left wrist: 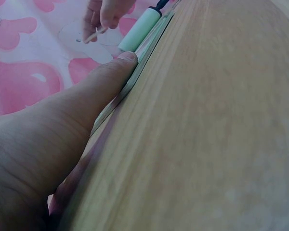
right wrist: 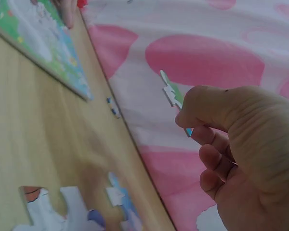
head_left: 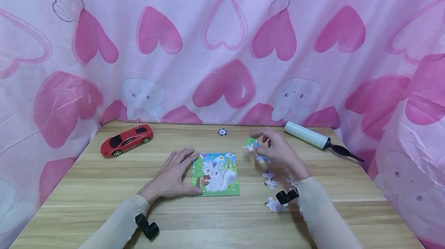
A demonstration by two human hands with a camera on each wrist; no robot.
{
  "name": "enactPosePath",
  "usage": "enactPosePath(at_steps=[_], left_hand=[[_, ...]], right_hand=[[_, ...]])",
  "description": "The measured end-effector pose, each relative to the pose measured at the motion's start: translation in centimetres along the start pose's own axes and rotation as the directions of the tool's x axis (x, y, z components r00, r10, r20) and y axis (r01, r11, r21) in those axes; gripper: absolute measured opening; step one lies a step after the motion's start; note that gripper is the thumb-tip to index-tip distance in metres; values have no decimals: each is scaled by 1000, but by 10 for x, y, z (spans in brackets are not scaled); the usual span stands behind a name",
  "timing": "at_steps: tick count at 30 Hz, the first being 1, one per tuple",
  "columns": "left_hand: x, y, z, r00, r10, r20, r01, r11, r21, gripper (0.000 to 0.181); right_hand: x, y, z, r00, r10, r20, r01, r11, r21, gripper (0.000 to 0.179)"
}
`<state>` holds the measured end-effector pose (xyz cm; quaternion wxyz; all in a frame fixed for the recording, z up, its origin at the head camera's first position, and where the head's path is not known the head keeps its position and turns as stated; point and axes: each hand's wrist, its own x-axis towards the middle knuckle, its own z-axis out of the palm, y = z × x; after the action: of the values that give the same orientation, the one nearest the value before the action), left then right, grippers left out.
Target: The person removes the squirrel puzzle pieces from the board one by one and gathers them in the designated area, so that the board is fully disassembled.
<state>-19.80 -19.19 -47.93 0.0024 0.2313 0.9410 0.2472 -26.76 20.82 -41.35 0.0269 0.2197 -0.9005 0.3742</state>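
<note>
A square picture puzzle board (head_left: 219, 177) with a white squirrel, trees and grass lies flat at the middle of the table. My left hand (head_left: 172, 176) rests at its left side, thumb at the near corner and fingers spread toward the far corner. In the left wrist view, the straight thumb (left wrist: 103, 79) touches the board's edge. To the right of the board, my right hand (head_left: 276, 148) pinches a green, blue and white jigsaw piece (head_left: 248, 144) above the table. The right wrist view shows this piece (right wrist: 171, 92) between thumb and fingers.
Several loose jigsaw pieces (head_left: 269, 179) lie right of the board, some partly hidden by the right wrist. A red toy car (head_left: 126, 140) stands back left. A poker chip (head_left: 222, 132) lies behind the board; a hand pump (head_left: 307, 134) lies back right, before the heart-patterned curtain (head_left: 222, 83).
</note>
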Motion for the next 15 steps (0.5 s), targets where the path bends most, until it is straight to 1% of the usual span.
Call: enactPosePath(at_steps=[9, 13, 15], left_hand=[[0, 1, 0, 1000, -14, 9, 14, 1000, 3, 126], [0, 1, 0, 1000, -20, 13, 20, 1000, 3, 127], [0, 1, 0, 1000, -23, 14, 23, 1000, 0, 127]], right_hand=[[-1, 4, 15, 992, 87, 95, -88, 996, 5, 46], [1, 5, 21, 990, 78, 117, -81, 997, 17, 47], [2, 7, 25, 989, 58, 133, -61, 998, 23, 48]])
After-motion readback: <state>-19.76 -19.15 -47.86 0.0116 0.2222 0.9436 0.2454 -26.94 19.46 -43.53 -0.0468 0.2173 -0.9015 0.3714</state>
